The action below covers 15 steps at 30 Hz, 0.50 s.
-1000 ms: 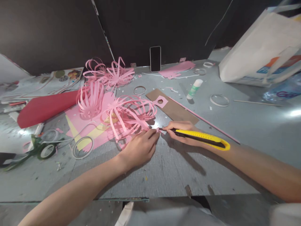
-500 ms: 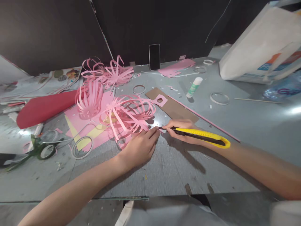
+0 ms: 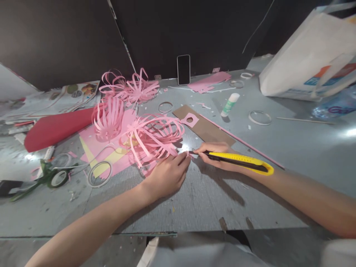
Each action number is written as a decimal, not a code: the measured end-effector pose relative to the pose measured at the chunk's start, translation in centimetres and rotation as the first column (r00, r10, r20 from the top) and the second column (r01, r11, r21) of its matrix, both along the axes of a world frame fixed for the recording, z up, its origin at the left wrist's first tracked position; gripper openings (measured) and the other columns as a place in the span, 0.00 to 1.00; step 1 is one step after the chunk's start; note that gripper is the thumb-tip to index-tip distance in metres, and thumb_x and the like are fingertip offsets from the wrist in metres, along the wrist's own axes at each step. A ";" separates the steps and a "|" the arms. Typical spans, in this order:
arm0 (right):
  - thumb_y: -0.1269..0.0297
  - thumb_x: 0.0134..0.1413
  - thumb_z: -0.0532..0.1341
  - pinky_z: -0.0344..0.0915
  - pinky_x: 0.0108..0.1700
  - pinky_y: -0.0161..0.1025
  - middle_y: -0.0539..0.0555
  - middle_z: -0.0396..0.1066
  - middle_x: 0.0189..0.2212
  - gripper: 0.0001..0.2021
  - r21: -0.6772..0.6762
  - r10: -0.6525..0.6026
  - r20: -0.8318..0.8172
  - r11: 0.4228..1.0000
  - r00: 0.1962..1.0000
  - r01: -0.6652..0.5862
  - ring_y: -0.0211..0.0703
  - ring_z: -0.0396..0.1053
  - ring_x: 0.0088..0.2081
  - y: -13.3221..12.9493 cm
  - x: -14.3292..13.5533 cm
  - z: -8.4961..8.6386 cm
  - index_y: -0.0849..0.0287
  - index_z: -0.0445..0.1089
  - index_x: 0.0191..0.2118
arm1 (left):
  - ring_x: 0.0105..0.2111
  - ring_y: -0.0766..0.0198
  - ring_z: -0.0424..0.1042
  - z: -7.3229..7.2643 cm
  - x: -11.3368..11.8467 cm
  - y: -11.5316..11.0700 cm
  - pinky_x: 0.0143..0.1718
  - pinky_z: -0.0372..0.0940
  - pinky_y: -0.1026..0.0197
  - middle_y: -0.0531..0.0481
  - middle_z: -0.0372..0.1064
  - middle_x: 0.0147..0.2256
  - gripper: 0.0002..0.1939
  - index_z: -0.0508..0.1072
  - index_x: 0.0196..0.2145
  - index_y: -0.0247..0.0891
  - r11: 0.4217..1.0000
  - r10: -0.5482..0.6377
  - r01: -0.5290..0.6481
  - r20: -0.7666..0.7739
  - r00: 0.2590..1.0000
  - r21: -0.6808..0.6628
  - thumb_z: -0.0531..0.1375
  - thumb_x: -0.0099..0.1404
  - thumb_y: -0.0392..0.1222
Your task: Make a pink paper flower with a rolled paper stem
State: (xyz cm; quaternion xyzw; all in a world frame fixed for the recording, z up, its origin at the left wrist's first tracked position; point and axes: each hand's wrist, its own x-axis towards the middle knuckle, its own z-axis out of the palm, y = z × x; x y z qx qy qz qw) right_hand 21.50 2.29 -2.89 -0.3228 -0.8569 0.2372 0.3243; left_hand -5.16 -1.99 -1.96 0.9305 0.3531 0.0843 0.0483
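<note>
My right hand (image 3: pixel 218 157) is closed around a yellow and black utility knife (image 3: pixel 241 160), whose tip points left toward my other hand. My left hand (image 3: pixel 169 172) has its fingers pressed together at the end of a pink paper-strip flower (image 3: pixel 155 135), pinching its tip close to the blade. Just where blade and paper meet is too small to make out. Behind the knife lies a brown cardboard strip (image 3: pixel 210 128) with a small pink paper piece with a hole (image 3: pixel 194 120) on its far end.
More pink strip flowers (image 3: pixel 139 89) and a red paper cone (image 3: pixel 58 128) lie left, near green-handled scissors (image 3: pixel 52 178) and a wire ring (image 3: pixel 99 174). A glue stick (image 3: pixel 230 104), a phone (image 3: pixel 184 69) and a white bag (image 3: pixel 303 59) stand farther back. A pink stick (image 3: pixel 244 142) lies right.
The whole view has shifted slightly. Both hands keep nearly the same pose, with the knife tip still beside the fingers of my left hand.
</note>
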 end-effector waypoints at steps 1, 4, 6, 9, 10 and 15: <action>0.66 0.72 0.60 0.63 0.36 0.35 0.50 0.78 0.32 0.09 -0.002 0.003 -0.002 1.000 1.000 -0.003 0.39 0.71 0.31 0.0 0.0 0.0 0.55 0.79 0.44 | 0.51 0.49 0.80 0.1 0.0 0.0 0.51 0.78 0.45 0.35 0.71 0.63 0.23 0.66 0.68 0.35 1.000 0.007 -0.007 0.000 1.000 -0.020 0.50 0.79 0.36; 0.66 0.72 0.59 0.62 0.35 0.35 0.49 0.77 0.32 0.09 -0.018 0.013 -0.001 1.000 1.000 -0.013 0.38 0.70 0.30 0.0 0.1 -0.1 0.55 0.79 0.44 | 0.50 0.50 0.80 0.3 0.2 -0.1 0.50 0.78 0.45 0.36 0.70 0.63 0.23 0.67 0.67 0.38 0.998 0.034 -0.034 -0.016 0.999 -0.046 0.52 0.78 0.36; 0.65 0.72 0.60 0.62 0.35 0.34 0.48 0.76 0.31 0.08 -0.027 0.019 0.002 0.999 1.000 -0.019 0.37 0.68 0.29 0.1 0.2 -0.1 0.56 0.79 0.44 | 0.52 0.49 0.80 0.2 0.2 -0.1 0.52 0.78 0.44 0.37 0.66 0.68 0.24 0.66 0.68 0.39 0.999 0.030 -0.031 -0.007 1.000 -0.038 0.53 0.78 0.36; 0.65 0.72 0.60 0.62 0.35 0.35 0.48 0.75 0.31 0.09 -0.025 0.034 0.011 0.999 0.999 -0.034 0.37 0.67 0.29 0.2 0.4 -0.2 0.56 0.79 0.45 | 0.56 0.48 0.79 -0.2 0.1 0.0 0.56 0.77 0.44 0.37 0.65 0.70 0.25 0.65 0.70 0.37 0.999 0.016 -0.016 0.023 1.000 -0.032 0.52 0.78 0.37; 0.65 0.72 0.60 0.62 0.35 0.35 0.48 0.76 0.31 0.09 -0.022 0.038 0.012 0.999 0.999 -0.037 0.37 0.67 0.29 0.2 0.5 -0.2 0.56 0.79 0.46 | 0.56 0.49 0.79 -0.4 0.1 0.0 0.56 0.77 0.44 0.37 0.66 0.70 0.25 0.65 0.70 0.37 0.999 0.014 -0.013 0.029 0.999 -0.030 0.52 0.78 0.37; 0.66 0.72 0.60 0.62 0.34 0.35 0.49 0.77 0.32 0.10 -0.019 0.040 0.001 0.999 0.999 -0.040 0.38 0.68 0.29 0.1 0.5 -0.2 0.55 0.80 0.47 | 0.57 0.49 0.79 -0.6 0.1 0.1 0.56 0.77 0.45 0.37 0.67 0.70 0.26 0.66 0.70 0.37 1.000 0.000 0.000 0.044 0.999 -0.005 0.52 0.78 0.36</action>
